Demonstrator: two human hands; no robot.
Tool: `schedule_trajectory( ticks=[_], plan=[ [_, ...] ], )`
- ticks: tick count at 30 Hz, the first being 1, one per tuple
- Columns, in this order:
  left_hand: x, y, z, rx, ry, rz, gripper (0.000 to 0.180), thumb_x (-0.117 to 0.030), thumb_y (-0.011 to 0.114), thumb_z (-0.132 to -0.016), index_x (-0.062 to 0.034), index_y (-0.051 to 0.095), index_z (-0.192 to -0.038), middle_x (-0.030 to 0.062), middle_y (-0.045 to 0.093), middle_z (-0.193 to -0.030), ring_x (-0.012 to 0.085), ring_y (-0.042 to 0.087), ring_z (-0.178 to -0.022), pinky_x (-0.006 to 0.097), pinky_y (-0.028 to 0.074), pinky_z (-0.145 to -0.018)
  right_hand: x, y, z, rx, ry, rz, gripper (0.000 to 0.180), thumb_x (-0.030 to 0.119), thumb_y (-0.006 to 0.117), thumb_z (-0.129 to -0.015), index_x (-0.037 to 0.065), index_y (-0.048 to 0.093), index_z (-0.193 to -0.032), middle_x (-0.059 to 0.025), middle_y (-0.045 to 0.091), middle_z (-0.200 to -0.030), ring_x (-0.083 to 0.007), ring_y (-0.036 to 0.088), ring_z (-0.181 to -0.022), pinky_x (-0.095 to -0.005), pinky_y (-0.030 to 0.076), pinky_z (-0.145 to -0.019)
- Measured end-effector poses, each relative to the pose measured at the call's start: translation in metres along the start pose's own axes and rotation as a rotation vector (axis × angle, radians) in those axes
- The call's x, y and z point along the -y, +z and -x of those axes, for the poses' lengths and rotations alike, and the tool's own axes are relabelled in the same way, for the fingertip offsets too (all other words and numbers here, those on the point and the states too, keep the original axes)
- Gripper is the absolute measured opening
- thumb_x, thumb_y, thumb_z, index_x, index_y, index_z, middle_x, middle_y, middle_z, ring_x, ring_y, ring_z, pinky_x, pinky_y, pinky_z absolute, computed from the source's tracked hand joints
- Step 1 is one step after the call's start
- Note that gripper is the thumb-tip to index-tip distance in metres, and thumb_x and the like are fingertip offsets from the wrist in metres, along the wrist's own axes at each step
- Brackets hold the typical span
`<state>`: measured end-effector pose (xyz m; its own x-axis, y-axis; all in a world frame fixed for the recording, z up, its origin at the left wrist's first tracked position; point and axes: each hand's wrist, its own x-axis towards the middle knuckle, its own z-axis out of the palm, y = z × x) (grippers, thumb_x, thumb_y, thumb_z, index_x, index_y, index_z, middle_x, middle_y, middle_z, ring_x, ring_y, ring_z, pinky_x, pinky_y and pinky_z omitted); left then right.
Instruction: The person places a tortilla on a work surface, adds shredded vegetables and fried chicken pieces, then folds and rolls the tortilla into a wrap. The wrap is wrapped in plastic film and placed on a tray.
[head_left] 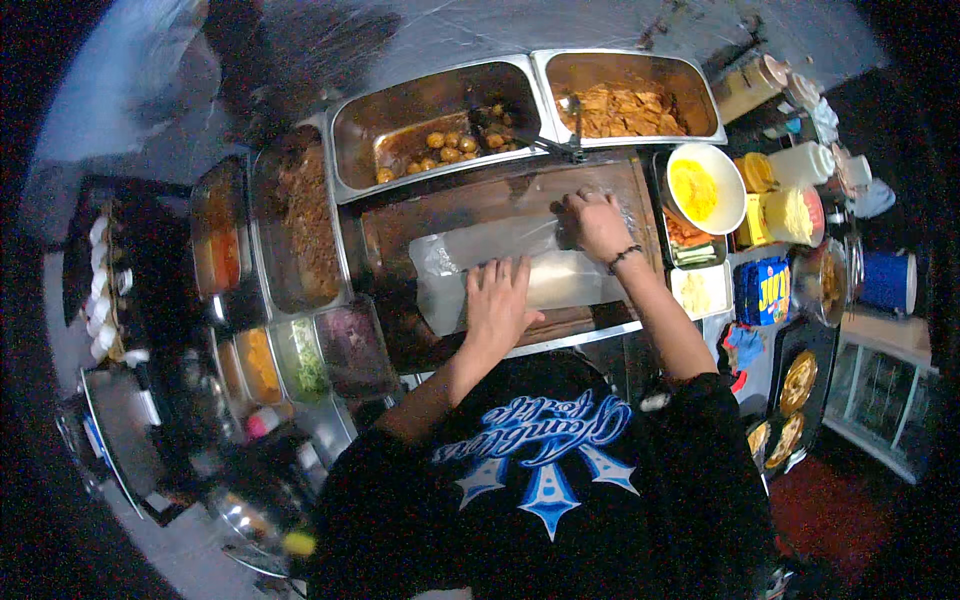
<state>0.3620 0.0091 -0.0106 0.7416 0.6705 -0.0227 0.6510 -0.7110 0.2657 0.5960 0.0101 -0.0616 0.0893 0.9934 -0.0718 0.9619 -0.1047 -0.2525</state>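
Note:
A long pale roll (560, 277) lies on a sheet of clear plastic wrap (450, 262) spread over a dark wooden board (400, 225). My left hand (497, 300) presses flat on the roll's left part, fingers together and pointing away from me. My right hand (594, 222) rests at the far right corner of the wrap, fingers curled down onto the film. A dark beaded bracelet (624, 256) sits on my right wrist.
Steel trays behind the board hold brown balls in sauce (450, 145) and orange-brown pieces (622, 110) with tongs (570, 135). A white bowl of yellow shreds (697, 188) and jars stand right. Tubs of fillings (300, 355) line the left.

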Motion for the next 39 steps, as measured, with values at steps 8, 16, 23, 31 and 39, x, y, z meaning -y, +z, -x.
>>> schedule_trajectory(
  ticks=[8,16,23,31,39],
  plan=[
    [0.016,-0.039,0.06,0.202,0.266,0.35,0.032,-0.027,0.06,-0.085,-0.0079,0.064,-0.11,0.0119,0.063,-0.109,0.0305,0.06,-0.101,0.046,0.045,-0.094,0.033,-0.071,0.04,0.036,-0.203,-0.193,0.037,0.011,0.068,-0.078,0.003,0.058,-0.113,-0.0179,0.058,-0.115,-0.0389,0.055,-0.106,-0.0445,0.045,-0.092],
    [0.117,0.045,-0.069,0.156,0.186,0.487,0.027,-0.013,0.058,-0.087,-0.0082,0.067,-0.111,0.0148,0.062,-0.114,0.035,0.056,-0.112,0.044,0.045,-0.097,0.093,-0.014,0.023,0.389,-0.365,-0.026,0.078,0.036,0.084,-0.061,0.009,0.047,-0.124,-0.0152,0.058,-0.117,-0.0349,0.057,-0.108,-0.047,0.051,-0.088],
    [0.093,0.056,-0.088,0.087,-0.093,0.252,0.033,-0.037,0.068,-0.083,-0.0077,0.068,-0.097,0.0148,0.062,-0.108,0.0364,0.056,-0.109,0.052,0.042,-0.094,0.094,-0.014,0.02,0.382,-0.403,0.019,0.08,0.035,0.084,-0.059,0.009,0.046,-0.124,-0.0144,0.059,-0.114,-0.0349,0.059,-0.103,-0.0459,0.053,-0.082],
    [0.091,0.046,-0.117,0.454,-0.112,0.508,0.042,-0.045,0.073,-0.076,-0.0063,0.068,-0.093,0.0159,0.069,-0.099,0.0312,0.065,-0.094,0.043,0.05,-0.083,0.089,-0.009,0.021,0.385,-0.403,-0.005,0.078,0.038,0.083,-0.062,0.012,0.047,-0.126,-0.0141,0.059,-0.116,-0.0346,0.06,-0.107,-0.0481,0.05,-0.089],
    [0.107,0.059,-0.144,0.356,0.05,0.624,0.013,-0.018,0.072,-0.077,-0.0088,0.073,-0.085,0.0121,0.072,-0.086,0.0287,0.068,-0.082,0.039,0.052,-0.073,0.088,-0.013,0.011,0.429,-0.422,-0.022,0.077,0.037,0.084,-0.061,0.012,0.048,-0.123,-0.0141,0.06,-0.112,-0.0341,0.06,-0.106,-0.0462,0.05,-0.089]
  ],
)
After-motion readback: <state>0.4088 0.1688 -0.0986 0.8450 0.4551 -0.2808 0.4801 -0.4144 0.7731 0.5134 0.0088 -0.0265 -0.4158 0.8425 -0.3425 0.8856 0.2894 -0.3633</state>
